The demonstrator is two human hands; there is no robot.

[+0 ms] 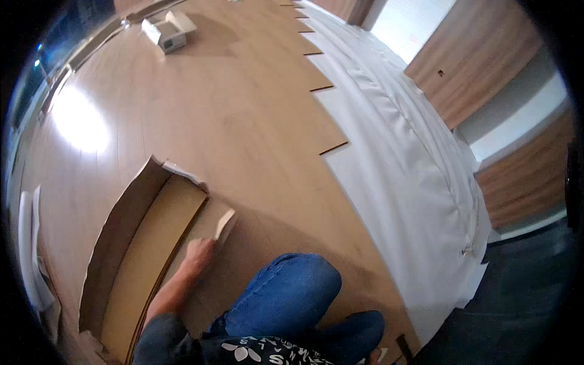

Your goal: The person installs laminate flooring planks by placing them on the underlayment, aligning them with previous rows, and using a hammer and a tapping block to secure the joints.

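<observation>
My left hand [201, 250] is closed at the raised side flap [225, 224] of a long open cardboard box [125, 210] to my left. Inside the box lie long flooring planks [155, 237], their tan faces up. Low in the view, past my bent knee, a small bit of what looks like my right hand [376, 357] shows; its fingers are hidden. Close to it is a dark bar-shaped tool [404, 348], too little of it in view to name.
Laid wood-look flooring [261, 134] ends on the right in a stepped edge, bordering white underlay sheeting [389, 164] with wrinkles. A smaller open carton [169, 33] stands far off. Pale rolled material [33, 255] lies far left. Wooden panels [477, 58] line the right side.
</observation>
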